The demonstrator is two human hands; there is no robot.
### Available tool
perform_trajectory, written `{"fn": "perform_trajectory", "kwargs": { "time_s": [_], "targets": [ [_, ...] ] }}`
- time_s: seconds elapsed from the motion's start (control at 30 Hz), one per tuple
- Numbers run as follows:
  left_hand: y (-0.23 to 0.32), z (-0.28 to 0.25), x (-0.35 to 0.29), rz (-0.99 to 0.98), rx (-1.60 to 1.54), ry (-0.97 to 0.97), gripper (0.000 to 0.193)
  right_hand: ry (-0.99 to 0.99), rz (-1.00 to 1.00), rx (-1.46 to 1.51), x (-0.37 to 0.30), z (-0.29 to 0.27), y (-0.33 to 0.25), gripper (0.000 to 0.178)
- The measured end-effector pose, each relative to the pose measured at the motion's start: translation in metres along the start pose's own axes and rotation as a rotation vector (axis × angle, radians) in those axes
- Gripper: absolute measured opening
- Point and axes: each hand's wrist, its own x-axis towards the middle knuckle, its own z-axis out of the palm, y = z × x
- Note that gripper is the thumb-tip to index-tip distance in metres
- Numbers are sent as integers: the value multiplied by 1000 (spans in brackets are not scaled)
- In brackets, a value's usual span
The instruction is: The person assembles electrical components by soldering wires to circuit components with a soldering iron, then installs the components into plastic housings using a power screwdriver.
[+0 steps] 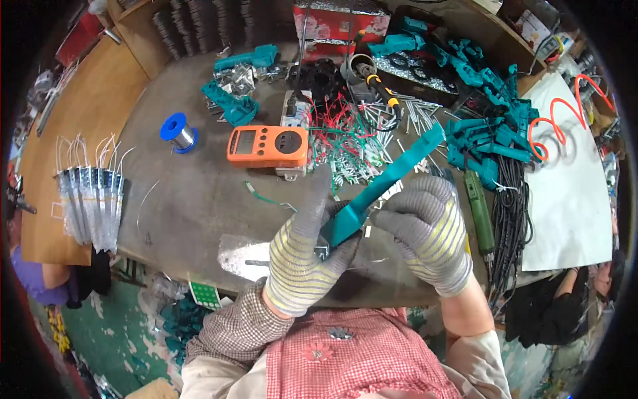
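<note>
My left hand (pixel 300 256), in a grey glove with yellow stripes, grips the wide lower end of a long teal plastic housing (pixel 391 174). The housing is tilted, its narrow end pointing up and to the right over the bench. Beside its lower part is my right hand (pixel 428 233), gloved alike, with fingers bent and their tips drawn together. Whatever those fingertips hold, if anything, is hidden. Just beyond my hands lie a pile of small white-and-green parts (pixel 345 163), red wires (pixel 337 113) and an orange meter (pixel 268 146) with a display.
A blue solder spool (pixel 179 133) and bundled wired strips (pixel 90 206) lie left. A soldering iron (pixel 382 90) rests in its holder at the back. On the right are piled teal housings (pixel 495 143), a green electric screwdriver (pixel 478 211), black cables (pixel 510 219) and an orange coiled hose (pixel 561 130).
</note>
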Motion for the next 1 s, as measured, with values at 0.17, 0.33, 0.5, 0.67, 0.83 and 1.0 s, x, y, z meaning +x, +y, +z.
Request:
{"fn": "perform_trajectory", "kwargs": {
  "time_s": [0.17, 0.33, 0.5, 0.67, 0.83, 1.0],
  "targets": [
    [1, -8, 2, 92, 149, 0, 110, -42, -101, -44, 2, -3, -2, 38],
    [2, -8, 0, 70, 165, 7, 109, 9, 34, -90, 6, -10, -4, 40],
    [5, -4, -6, -3, 49, -30, 94, 15, -198, -192, 16, -11, -3, 34],
    [-8, 3, -1, 107, -60, -79, 95, -25, -365, -162, 17, -13, 0, 34],
    [-13, 15, 2, -151, -819, -34, 105, 11, -330, -101, 14, -13, -1, 38],
    [-4, 17, 0, -351, -981, -101, 119, 1, -325, -91, 13, -17, -2, 41]
  ]
}}
